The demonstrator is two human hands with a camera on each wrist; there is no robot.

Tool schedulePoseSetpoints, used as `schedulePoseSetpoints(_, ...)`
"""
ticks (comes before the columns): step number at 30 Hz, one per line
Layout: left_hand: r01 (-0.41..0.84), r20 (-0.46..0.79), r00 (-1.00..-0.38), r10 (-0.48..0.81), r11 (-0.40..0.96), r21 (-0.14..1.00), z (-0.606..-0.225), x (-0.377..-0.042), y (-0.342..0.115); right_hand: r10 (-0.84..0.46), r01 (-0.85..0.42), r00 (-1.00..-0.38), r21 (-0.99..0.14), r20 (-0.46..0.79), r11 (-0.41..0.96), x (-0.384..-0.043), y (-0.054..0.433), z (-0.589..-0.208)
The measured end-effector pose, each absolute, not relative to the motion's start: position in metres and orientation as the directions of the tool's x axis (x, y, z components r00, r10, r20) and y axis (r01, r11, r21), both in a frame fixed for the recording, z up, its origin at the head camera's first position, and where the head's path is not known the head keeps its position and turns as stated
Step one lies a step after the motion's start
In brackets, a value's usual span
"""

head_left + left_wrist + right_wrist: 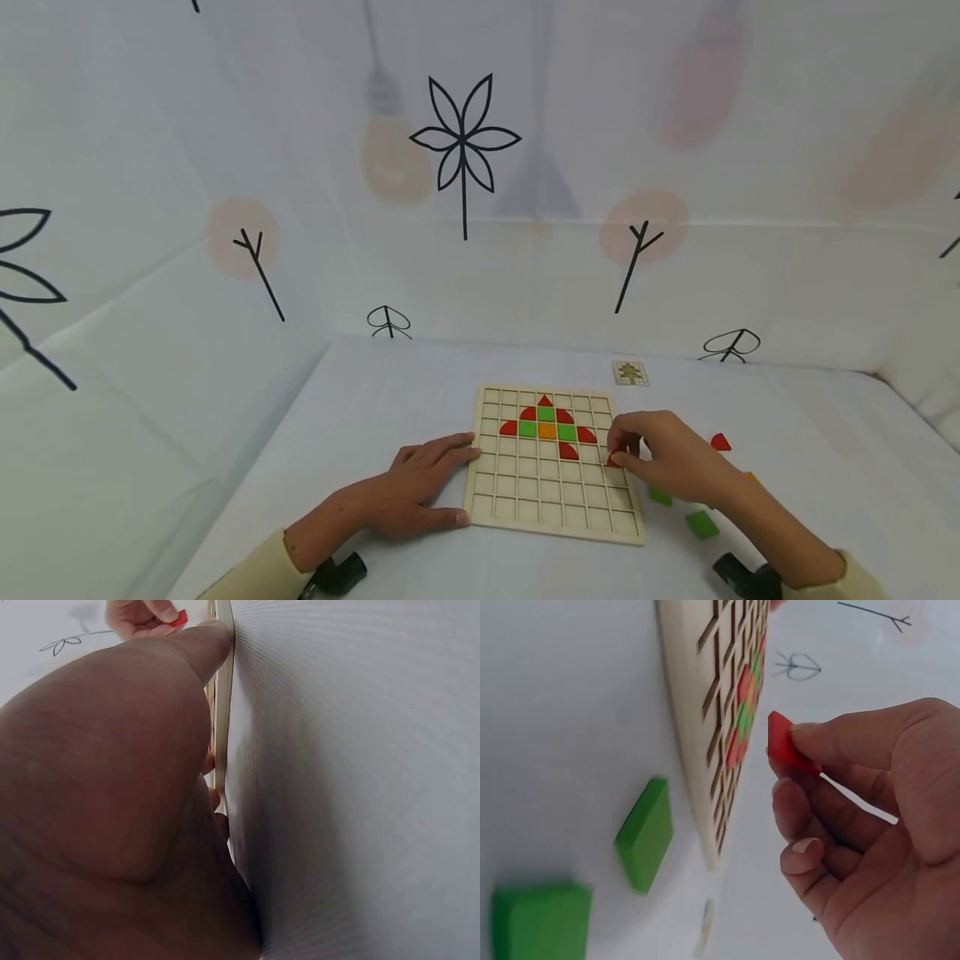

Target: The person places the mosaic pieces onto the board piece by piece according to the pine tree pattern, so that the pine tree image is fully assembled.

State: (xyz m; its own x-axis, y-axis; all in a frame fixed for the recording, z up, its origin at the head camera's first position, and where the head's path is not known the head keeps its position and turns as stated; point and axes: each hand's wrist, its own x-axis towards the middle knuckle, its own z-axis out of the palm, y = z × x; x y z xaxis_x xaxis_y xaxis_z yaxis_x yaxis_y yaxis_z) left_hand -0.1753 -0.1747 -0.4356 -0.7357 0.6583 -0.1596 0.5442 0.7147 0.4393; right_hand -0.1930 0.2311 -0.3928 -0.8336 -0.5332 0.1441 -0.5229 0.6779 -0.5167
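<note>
A wooden grid board (517,517) lies flat on the white surface. My left hand (416,496) rests along its left edge, fingers extended and thumb near the lower corner. Between thumb and fingertips, my right hand (678,454) pinches a red quarter-round tile (784,742) above the board's right side. Set in the upper grid are a red triangle tile (544,401), several green square tiles (527,428), an orange square tile (547,431) and several red quarter-round tiles (568,451). The left wrist view shows the left thumb (206,645) against the board's edge.
Right of the board lie loose green tiles (702,524), a red tile (720,442) and an orange tile (752,477), partly hidden by the right forearm. A small pattern card (630,372) lies beyond the board's far right corner. Patterned white cloth (525,275) hangs behind.
</note>
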Motion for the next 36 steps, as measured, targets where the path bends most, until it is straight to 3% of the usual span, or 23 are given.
schedulePoseSetpoints(8,0.551,-0.155,-0.733,0.662,0.712,0.435,-0.437,-0.177,-0.175,-0.527,-0.486,-0.839,-0.621,0.135,0.615,-0.206,0.2,-0.391)
schedulePoseSetpoints(19,0.563,-0.146,-0.726,0.672,0.702,0.436,-0.435,-0.176,-0.175,-0.577,-0.523,-0.8,-0.662,0.165,0.536,-0.222,0.166,-0.4)
schedulePoseSetpoints(36,0.571,-0.137,-0.721,0.679,0.694,0.438,-0.436,-0.176,-0.176,-0.572,-0.524,-0.808,-0.616,0.14,0.589,-0.232,0.135,-0.411)
